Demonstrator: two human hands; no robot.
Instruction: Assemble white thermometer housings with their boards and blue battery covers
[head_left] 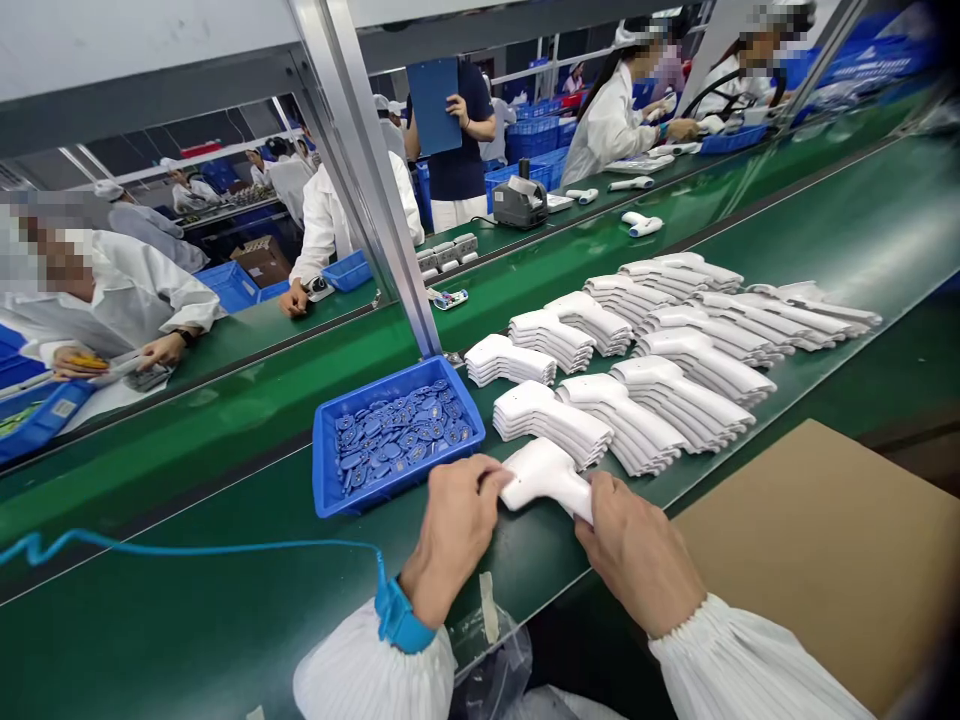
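Observation:
A white gun-shaped plastic shell is held between my two hands, over the near side of the green bench. My right hand is closed around the handle end of it. The fingers of my left hand are closed in a pinch at the head end; whether a small part is also between them is hidden. Just behind stand rows of stacked white shells, nested one on another. Left of them, close to my left hand, sits a blue tray full of small blue oval plastic pieces.
A blue coiled cord runs left from my left wristband. A metal post rises behind the tray. Brown cardboard lies at right. Across the green bench, co-workers in white handle parts; finished-looking devices lie there.

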